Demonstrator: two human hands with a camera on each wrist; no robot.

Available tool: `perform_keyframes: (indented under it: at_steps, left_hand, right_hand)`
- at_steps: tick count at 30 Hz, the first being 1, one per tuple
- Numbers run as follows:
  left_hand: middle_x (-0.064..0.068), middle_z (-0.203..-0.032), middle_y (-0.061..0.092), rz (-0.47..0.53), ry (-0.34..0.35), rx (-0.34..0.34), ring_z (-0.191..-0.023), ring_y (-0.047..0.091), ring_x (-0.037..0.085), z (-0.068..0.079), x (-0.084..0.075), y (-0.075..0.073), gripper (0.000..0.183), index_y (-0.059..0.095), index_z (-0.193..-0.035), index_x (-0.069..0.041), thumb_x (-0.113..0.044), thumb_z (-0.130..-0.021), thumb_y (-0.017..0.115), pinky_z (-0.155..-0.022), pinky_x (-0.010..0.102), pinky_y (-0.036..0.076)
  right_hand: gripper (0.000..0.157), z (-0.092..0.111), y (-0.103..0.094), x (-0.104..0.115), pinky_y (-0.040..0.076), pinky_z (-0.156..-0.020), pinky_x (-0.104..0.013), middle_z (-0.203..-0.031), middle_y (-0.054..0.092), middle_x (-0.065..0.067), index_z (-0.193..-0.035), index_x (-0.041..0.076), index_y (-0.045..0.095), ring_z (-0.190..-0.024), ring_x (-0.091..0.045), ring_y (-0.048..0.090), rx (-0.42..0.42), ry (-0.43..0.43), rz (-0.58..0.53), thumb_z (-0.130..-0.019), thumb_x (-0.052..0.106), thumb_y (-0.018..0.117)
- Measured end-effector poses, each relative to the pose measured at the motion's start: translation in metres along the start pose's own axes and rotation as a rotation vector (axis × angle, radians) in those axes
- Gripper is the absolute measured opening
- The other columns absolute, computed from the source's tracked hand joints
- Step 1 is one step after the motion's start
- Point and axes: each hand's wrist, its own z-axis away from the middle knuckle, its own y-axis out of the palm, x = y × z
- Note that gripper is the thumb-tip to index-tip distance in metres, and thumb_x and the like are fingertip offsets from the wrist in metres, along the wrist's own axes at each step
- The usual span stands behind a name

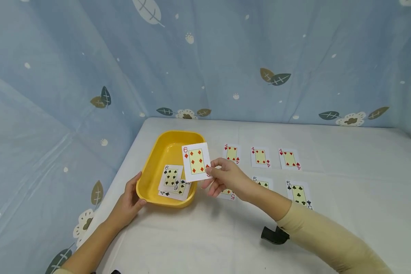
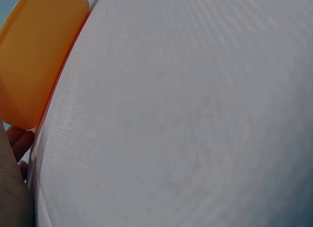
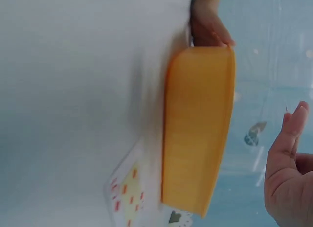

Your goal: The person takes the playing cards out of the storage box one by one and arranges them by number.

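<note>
My right hand (image 1: 227, 177) pinches a six of diamonds playing card (image 1: 196, 161) between thumb and fingers, face up over the right side of a yellow plastic tray (image 1: 150, 160). The left hand (image 1: 128, 203) holds the tray's near left corner, its thumb at the rim and the other fingers along the outer wall. Inside the tray lie a six of spades (image 1: 171, 176) and, partly under it, a four of spades (image 1: 181, 192). In the right wrist view the right hand (image 3: 288, 173) shows at the edge, with the tray (image 3: 198, 124) beyond; the card is hidden there.
Right of the tray, three red fours, among them a four of diamonds (image 1: 260, 157), lie in a back row. Nearer are a red five (image 1: 227, 195), a black five (image 1: 262, 182) and a five of clubs (image 1: 298, 193). A black device (image 1: 275, 235) shows below the right sleeve.
</note>
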Motion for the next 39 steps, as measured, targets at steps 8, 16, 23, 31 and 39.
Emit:
perform_keyframes:
  at_steps: [8, 16, 23, 31, 39]
  left_hand:
    - [0.025, -0.146, 0.033, 0.004, 0.014, -0.015, -0.121, 0.04, -0.008, -0.002, -0.003, 0.0, 0.079, 0.016, -0.15, -0.009, -0.007, -0.087, 0.065, -0.097, 0.005, 0.032]
    - [0.029, -0.144, 0.033, 0.029, 0.066, -0.03, -0.12, 0.043, -0.004, 0.002, 0.004, 0.0, 0.076, 0.017, -0.149, -0.003, -0.01, -0.089, 0.064, -0.097, 0.005, 0.033]
    - [0.029, -0.143, 0.033, 0.029, 0.06, -0.044, -0.119, 0.043, -0.005, 0.004, 0.004, 0.0, 0.075, 0.016, -0.149, -0.003, -0.009, -0.09, 0.063, -0.096, 0.005, 0.034]
    - [0.037, -0.136, 0.036, 0.044, 0.043, -0.049, -0.115, 0.045, -0.004, 0.0, -0.012, 0.003, 0.072, 0.017, -0.146, 0.004, -0.01, -0.091, 0.061, -0.095, 0.005, 0.035]
    - [0.03, -0.141, 0.037, 0.035, 0.062, -0.025, -0.117, 0.046, -0.003, -0.002, 0.0, 0.002, 0.077, 0.016, -0.149, -0.005, -0.009, -0.089, 0.064, -0.095, 0.005, 0.036]
  right_hand:
    - [0.025, 0.042, -0.011, -0.022, 0.058, -0.067, -0.035, -0.084, 0.068, -0.023, -0.111, -0.004, 0.039, -0.062, -0.021, 0.067, 0.031, 0.016, 0.007, -0.096, 0.011, 0.051]
    - [0.031, 0.076, -0.015, -0.041, 0.057, -0.064, -0.034, -0.082, 0.069, -0.016, -0.112, -0.006, 0.037, -0.062, -0.02, 0.067, 0.068, 0.098, -0.021, -0.092, 0.008, 0.057]
    - [0.03, 0.093, -0.009, -0.069, 0.056, -0.058, -0.03, -0.083, 0.07, -0.019, -0.107, -0.004, 0.04, -0.06, -0.021, 0.068, 0.085, 0.158, -0.017, -0.088, 0.005, 0.061]
    - [0.013, 0.1, -0.004, -0.094, 0.057, -0.059, -0.034, -0.08, 0.071, -0.017, -0.091, -0.005, 0.051, -0.065, -0.022, 0.069, -0.013, 0.187, 0.044, -0.092, 0.006, 0.056]
    - [0.02, 0.107, 0.001, -0.105, 0.053, -0.048, -0.024, -0.071, 0.07, -0.01, -0.083, -0.002, 0.058, -0.052, -0.012, 0.065, -0.031, 0.344, 0.018, -0.092, 0.016, 0.056]
